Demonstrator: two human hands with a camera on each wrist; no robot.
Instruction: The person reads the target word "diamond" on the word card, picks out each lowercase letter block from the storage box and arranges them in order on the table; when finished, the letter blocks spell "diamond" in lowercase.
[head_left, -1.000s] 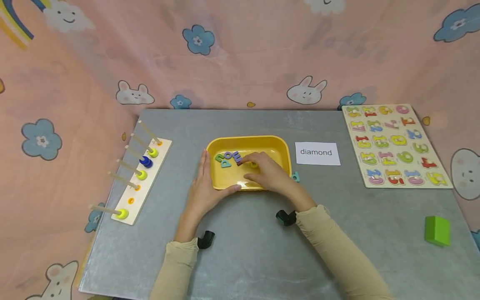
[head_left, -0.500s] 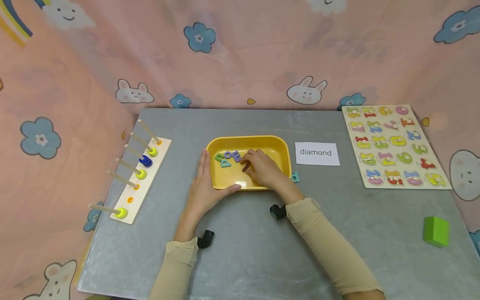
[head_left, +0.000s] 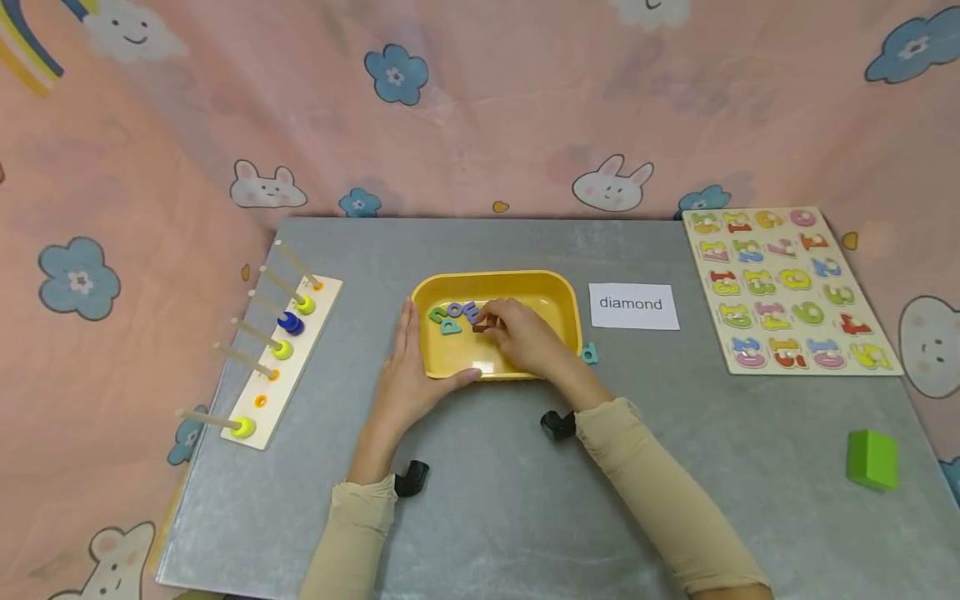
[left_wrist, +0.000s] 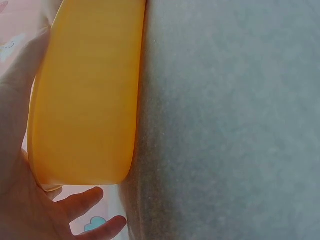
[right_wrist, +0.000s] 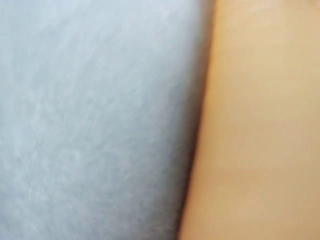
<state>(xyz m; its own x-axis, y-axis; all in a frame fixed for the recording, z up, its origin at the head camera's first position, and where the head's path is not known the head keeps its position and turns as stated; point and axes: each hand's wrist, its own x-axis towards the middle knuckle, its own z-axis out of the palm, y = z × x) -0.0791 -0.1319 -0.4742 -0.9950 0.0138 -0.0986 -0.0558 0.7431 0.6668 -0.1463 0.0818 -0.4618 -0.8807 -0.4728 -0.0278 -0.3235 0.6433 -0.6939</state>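
In the head view, a yellow tray (head_left: 450,358) stands on the grey table, holding several small letter pieces. My left hand (head_left: 405,362) braces its near left corner, fingers straight along the left wall and thumb at the front rim. In the left wrist view, that hand (left_wrist: 30,200) lies against the tray's side (left_wrist: 90,95). My right hand (head_left: 528,337) is inside the tray, thumb and fingertips pinching a dark red letter piece (head_left: 480,328). Just left of it lie a green letter (head_left: 437,315), purple letters (head_left: 471,312) and a teal letter (head_left: 450,327). The right wrist view is blurred.
A teal letter (head_left: 589,353) lies outside the tray's right wall. Behind it is a card (head_left: 633,307) reading "diamond". A peg board (head_left: 288,358) with rings stands left. On the right are a number puzzle board (head_left: 795,292) and a green block (head_left: 872,460).
My right hand has drawn slightly back and its fingers have closed on the dark red letter piece, which has turned in their grip. The left hand has stayed at the tray's corner.
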